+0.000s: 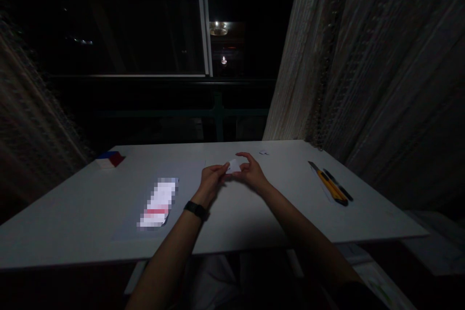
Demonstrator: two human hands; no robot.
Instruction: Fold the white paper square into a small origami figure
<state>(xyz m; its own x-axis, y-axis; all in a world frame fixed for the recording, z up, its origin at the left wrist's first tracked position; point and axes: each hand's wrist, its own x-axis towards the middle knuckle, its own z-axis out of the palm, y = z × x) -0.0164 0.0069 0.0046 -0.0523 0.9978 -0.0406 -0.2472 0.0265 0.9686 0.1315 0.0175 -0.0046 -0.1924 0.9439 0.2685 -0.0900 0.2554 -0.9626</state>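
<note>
A small white piece of paper is held between my two hands, just above the white table. My left hand, with a dark watch on the wrist, pinches its left edge between thumb and fingers. My right hand touches the lower right edge with its thumb and folded fingers. The right index finger is raised and curved over the paper, apart from it. Any folds in the paper are too small and dim to make out.
A phone with a lit, blurred-out screen lies left of my hands. On the right are a yellow utility knife and a black pen. Small scraps lie farther back. A blue, red and white block sits at the back left.
</note>
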